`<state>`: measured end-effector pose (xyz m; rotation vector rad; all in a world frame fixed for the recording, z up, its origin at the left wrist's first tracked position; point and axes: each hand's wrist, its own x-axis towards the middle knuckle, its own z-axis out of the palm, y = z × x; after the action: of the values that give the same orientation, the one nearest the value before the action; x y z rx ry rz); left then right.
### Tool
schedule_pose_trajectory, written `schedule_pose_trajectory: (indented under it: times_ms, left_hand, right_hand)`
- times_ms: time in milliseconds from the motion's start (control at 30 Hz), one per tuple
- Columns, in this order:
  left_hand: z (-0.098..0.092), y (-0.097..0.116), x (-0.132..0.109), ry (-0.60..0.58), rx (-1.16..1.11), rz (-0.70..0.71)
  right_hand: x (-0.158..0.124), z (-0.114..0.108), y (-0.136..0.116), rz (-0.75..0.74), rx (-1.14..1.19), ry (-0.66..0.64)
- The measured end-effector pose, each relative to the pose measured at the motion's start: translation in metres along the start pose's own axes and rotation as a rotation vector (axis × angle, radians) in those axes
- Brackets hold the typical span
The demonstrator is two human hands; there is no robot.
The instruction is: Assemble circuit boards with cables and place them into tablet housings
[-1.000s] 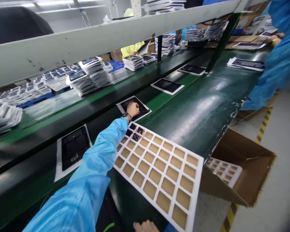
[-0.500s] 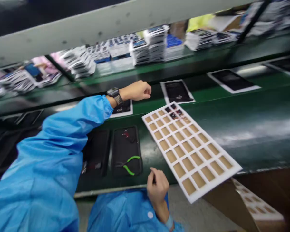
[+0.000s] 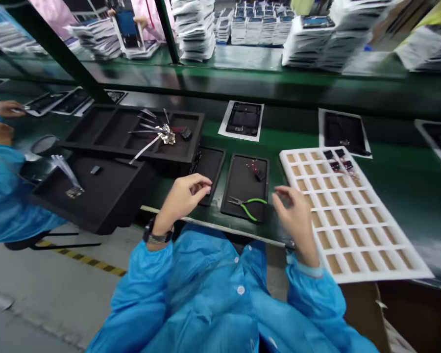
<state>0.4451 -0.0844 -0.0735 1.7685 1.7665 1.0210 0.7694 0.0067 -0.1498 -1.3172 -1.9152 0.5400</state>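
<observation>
Your bench [image 3: 400, 181] has a smooth, glossy green top; below its near edge lies a grey floor [image 3: 59, 284] with yellow-and-black tape [image 3: 91, 262]. Stacks of white sheets [image 3: 193, 34] stand beyond the far edge. Toward the bench's right end, your white tray [image 3: 375, 275], a slab of brown-bottomed rectangular cells, sticks out past the near edge. Leftward, a matte black divided bin [image 3: 95, 147] holds silvery ribbon strips [image 3: 165, 133]; a black box [image 3: 110, 191] juts over the near edge. Dark flat panels [image 3: 244, 115] lie on white sheets along the far side.

Near the middle of the near edge sit a narrow tray [image 3: 213, 162] and a pliers tray [image 3: 238, 176], both black and shallow. Your left hand [image 3: 182, 196] is over the narrow tray, thumb and fingertips close; whether they pinch anything cannot be told. Your right hand [image 3: 296, 213], loosely bent with a narrow gap, hangs just beside the pliers tray's right edge. Inside lie green-handled pliers [image 3: 243, 202] and a small dark block [image 3: 259, 175] with reddish wires; similar blocks [image 3: 335, 165] fill cells at your white tray's far right corner.
</observation>
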Motion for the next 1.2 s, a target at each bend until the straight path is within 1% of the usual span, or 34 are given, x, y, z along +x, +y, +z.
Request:
schedule_pose_trajectory:
  times_ms: [67,100,133,200,300,367,467,533,633,667,733,800,867,900,933,967,1000,1033,1100,1133,1200]
  left_hand:
    - [0.016,-0.048,-0.016,0.009,0.114,-0.009]
    - [0.022,-0.065,-0.019,0.005,0.169,0.015]
    - [0.026,-0.078,-0.02,-0.007,0.22,0.047]
    - [0.033,-0.093,-0.018,-0.044,0.295,0.12]
    - [0.042,-0.102,-0.009,-0.137,0.345,0.221]
    - [0.046,-0.105,-0.002,-0.2,0.351,0.28]
    - [0.049,-0.109,0.006,-0.242,0.346,0.336]
    - [0.047,-0.109,0.008,-0.254,0.331,0.344]
    - [0.039,-0.105,0.008,-0.236,0.228,0.29]
    - [0.036,-0.104,0.006,-0.201,0.152,0.244]
    - [0.028,-0.103,0.001,-0.073,-0.09,0.094]
    - [0.018,-0.105,-0.005,0.128,-0.435,-0.12]
    - [0.005,-0.108,-0.008,0.344,-0.799,-0.304]
    - [-0.001,-0.11,-0.008,0.434,-0.952,-0.356]
    - [-0.008,-0.111,-0.006,0.505,-1.074,-0.378]
    - [-0.014,-0.112,-0.002,0.56,-1.164,-0.376]
    - [-0.02,-0.113,0.003,0.601,-1.227,-0.362]
    - [-0.025,-0.113,0.009,0.631,-1.264,-0.352]
    - [-0.031,-0.113,0.022,0.674,-1.283,-0.365]
    - [-0.032,-0.113,0.028,0.692,-1.269,-0.386]
    - [-0.033,-0.112,0.038,0.72,-1.206,-0.432]
  right_hand:
    - [0.028,0.015,0.001,-0.014,-0.077,0.039]
    - [0.039,0.023,0.002,-0.011,-0.122,0.052]
    - [0.048,0.032,0.004,-0.002,-0.169,0.055]
    - [0.06,0.045,0.009,0.031,-0.264,0.042]
    - [0.064,0.055,0.014,0.079,-0.378,0.006]
    - [0.065,0.059,0.015,0.082,-0.422,-0.019]
    - [0.068,0.063,0.019,0.034,-0.433,-0.074]
    - [0.074,0.066,0.026,-0.031,-0.417,-0.118]
    - [0.086,0.065,0.043,-0.127,-0.376,-0.184]
    - [0.091,0.063,0.048,-0.14,-0.362,-0.205]
    - [0.101,0.053,0.049,-0.141,-0.315,-0.242]
    - [0.108,0.038,0.035,-0.151,-0.233,-0.309]
    - [0.112,0.024,0.006,-0.117,-0.122,-0.338]
    - [0.114,0.021,-0.013,-0.074,-0.06,-0.329]
    - [0.115,0.022,-0.034,-0.032,0.008,-0.317]
    - [0.116,0.029,-0.055,0.0,0.098,-0.333]
    - [0.118,0.041,-0.076,0.036,0.228,-0.357]
    - [0.121,0.057,-0.096,0.083,0.376,-0.381]
    - [0.127,0.101,-0.131,0.234,0.592,-0.402]
    - [0.132,0.124,-0.145,0.336,0.67,-0.416]
    - [0.141,0.166,-0.169,0.497,0.815,-0.524]
